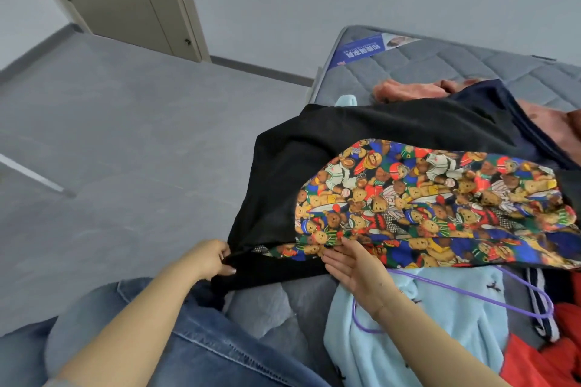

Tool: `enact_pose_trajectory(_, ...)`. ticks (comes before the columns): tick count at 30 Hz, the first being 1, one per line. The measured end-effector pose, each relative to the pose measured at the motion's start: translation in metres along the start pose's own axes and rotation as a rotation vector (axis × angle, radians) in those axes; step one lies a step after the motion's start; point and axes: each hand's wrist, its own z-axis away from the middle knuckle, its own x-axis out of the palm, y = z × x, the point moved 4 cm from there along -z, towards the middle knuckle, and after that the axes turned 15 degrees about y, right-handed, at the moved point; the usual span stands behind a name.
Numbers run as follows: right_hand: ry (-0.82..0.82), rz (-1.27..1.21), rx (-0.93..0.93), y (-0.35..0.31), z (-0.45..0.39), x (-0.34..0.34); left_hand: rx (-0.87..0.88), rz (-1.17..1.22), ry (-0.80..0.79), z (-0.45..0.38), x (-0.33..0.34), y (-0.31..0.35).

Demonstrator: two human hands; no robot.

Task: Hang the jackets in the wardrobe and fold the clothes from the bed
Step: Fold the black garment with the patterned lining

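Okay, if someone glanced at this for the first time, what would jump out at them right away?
The bright teddy-bear print panel on the black garment spread across the bed, right of centre. At its near edge the left hand pinches the black hem, and the right hand lies flat with straight fingers at the print. A light blue fleece with a purple cord lies nearest.

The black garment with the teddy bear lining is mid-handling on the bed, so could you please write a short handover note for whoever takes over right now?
Left hand: pinches the hem of the black garment.
Right hand: open, fingers flat at the edge of the teddy bear lining.
The garment lies spread over the mattress. Beneath and beside it: a light blue fleece, a red garment, a pink garment.
Done: nothing is folded or hung in this view.
Left: this garment and the rest of the pile.
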Motion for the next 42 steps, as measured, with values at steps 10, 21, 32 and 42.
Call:
enact_pose_trajectory(10,0.081,-0.298,-0.296,-0.029,0.007,-0.055,0.656,-0.228,0.6,0.028,-0.005,0.099)
enact_pose_trajectory(21,0.502,-0.536,-0.61,-0.162,-0.005,-0.163,0.872,-0.318,0.526,0.027,0.022,0.135)
enact_pose_trajectory(32,0.408,-0.403,-0.435,-0.146,-0.019,-0.245,0.669,0.182,0.325,0.038,0.038,0.129)
enact_pose_trajectory(42,0.505,-0.43,-0.417,-0.164,-0.018,-0.256,0.221,0.318,0.647,0.016,0.022,0.081)
